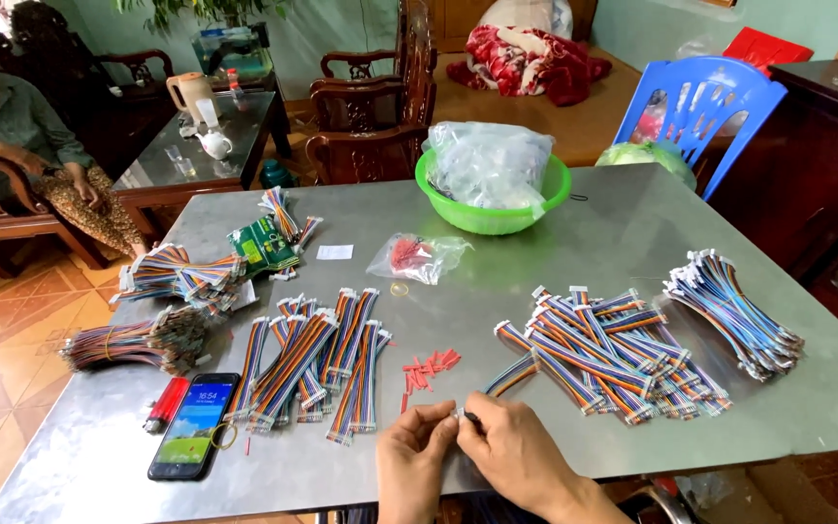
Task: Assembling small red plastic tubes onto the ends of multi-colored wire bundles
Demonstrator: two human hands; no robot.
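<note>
Head view: flat rainbow ribbon cable (513, 376)

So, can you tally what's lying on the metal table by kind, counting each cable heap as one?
Heaps of rainbow ribbon cables: 6
Green bowl holding clear bags: 1
Clear bag of red parts: 1
Scatter of small red pieces: 1
Phone: 1
Red lighter: 1
Green packet: 1
White paper slip: 1
Total: 13
</note>
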